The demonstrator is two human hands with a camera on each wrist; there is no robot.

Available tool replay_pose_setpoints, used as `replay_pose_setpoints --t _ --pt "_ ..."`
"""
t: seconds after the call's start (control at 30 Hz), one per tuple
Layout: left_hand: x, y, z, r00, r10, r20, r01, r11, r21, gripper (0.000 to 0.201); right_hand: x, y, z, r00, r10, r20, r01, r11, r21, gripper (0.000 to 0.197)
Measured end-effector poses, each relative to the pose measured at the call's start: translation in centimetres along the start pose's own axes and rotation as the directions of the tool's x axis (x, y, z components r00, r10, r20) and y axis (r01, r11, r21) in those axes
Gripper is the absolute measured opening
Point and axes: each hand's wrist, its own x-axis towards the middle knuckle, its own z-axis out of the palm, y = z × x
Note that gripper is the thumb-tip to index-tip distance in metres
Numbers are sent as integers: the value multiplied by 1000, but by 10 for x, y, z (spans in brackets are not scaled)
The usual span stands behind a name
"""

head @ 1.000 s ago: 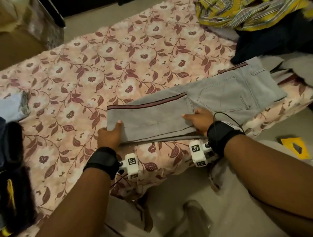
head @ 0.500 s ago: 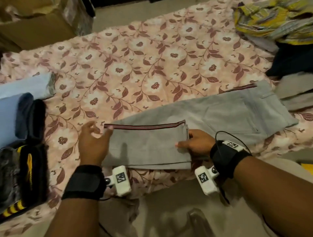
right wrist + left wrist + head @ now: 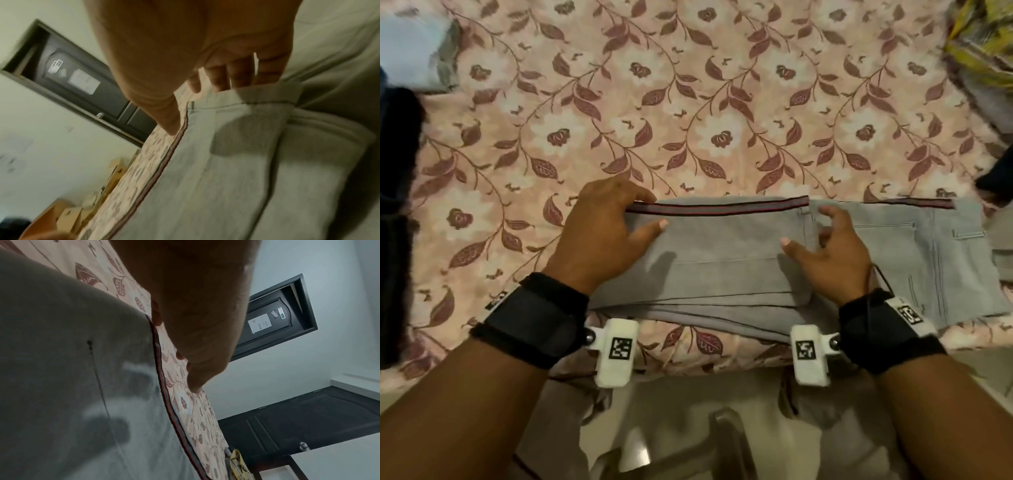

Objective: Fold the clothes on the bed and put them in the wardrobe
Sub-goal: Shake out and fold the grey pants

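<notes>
While the grey cotton trousers with a dark red side stripe (image 3: 726, 253) lie partly folded along the near edge of the bed, both hands work at the folded section. Under the trousers, the pink bedsheet printed with maroon leaves and pale flowers (image 3: 688, 113) covers the mattress. At the trousers' left end, the left hand (image 3: 599, 233) rests palm down, its fingers held together and reaching to the striped far edge, its thumb spread apart and lying on the grey cloth. At the hem of the folded-over leg, toward the trousers' pocket end, the right hand (image 3: 832, 253) sits with loosely curled, slightly spread fingers; the right wrist view shows its fingertips (image 3: 236, 81) tucked behind that hem edge. Beyond the trousers' right end, a yellow checked garment (image 3: 983, 44) lies at the sheet's far right corner. Left of the trousers, dark clothing (image 3: 397, 205) is piled at the sheet's edge.
</notes>
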Motion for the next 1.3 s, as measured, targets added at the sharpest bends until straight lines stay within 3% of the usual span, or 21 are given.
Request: replay_pose_setpoints --t 0.07,0.17,0.37,0.43,0.5,0.6,0.67,0.77,0.9,0.97,1.03,1.1,1.17,1.23,1.3 --pt "0 -3 2 999 -25 20 25 999 28 42 -2 2 -7 1000 6 -30 -8 997 -81 57" --pt "2 -5 6 998 -56 26 55 997 47 40 -2 16 -11 998 56 37 -44 963 -264 41" --pt "5 -10 8 997 -70 -16 70 996 47 37 -12 20 -15 988 -105 -111 77 970 -232 39" --pt "5 -13 13 998 -58 2 58 996 75 41 -15 20 -16 988 -116 -104 94 976 -194 38" --pt "2 -17 14 997 -80 5 79 993 89 46 -14 19 -18 996 -87 -21 84 991 -108 45" --pt "-4 -18 16 995 -102 -10 102 987 121 46 -10 18 -21 976 -3 219 20 997 -73 85" --pt "-8 -16 17 992 -127 -3 127 983 137 46 -10 21 -18 958 19 286 20 991 -131 104" --pt "-8 -15 21 974 -209 93 190 965 182 56 -7 20 -11 968 2 251 27 994 -110 106" --pt "-6 -4 23 949 -254 187 205 947 246 60 -3 16 -6 983 47 175 -35 997 -71 86" --pt "-7 3 20 944 -256 210 201 947 251 73 -6 7 -5 983 72 171 -90 991 97 61" --pt "-9 5 21 927 -264 265 199 948 249 98 -10 -5 -13 983 60 173 -119 927 356 38" --pt "-12 0 23 901 -267 343 179 947 265 123 -11 -9 -23 987 57 153 -129 844 521 44" --pt "-18 -8 24 875 -246 417 129 949 288 139 -10 -5 -29 985 62 162 -127 896 426 62" --pt "-25 -17 23 848 -219 483 67 948 312 152 -14 6 -31 973 71 218 -101 986 131 83" --pt "-29 -23 24 826 -222 518 43 941 335 160 -23 19 -28 967 17 253 -10 1000 -28 93"
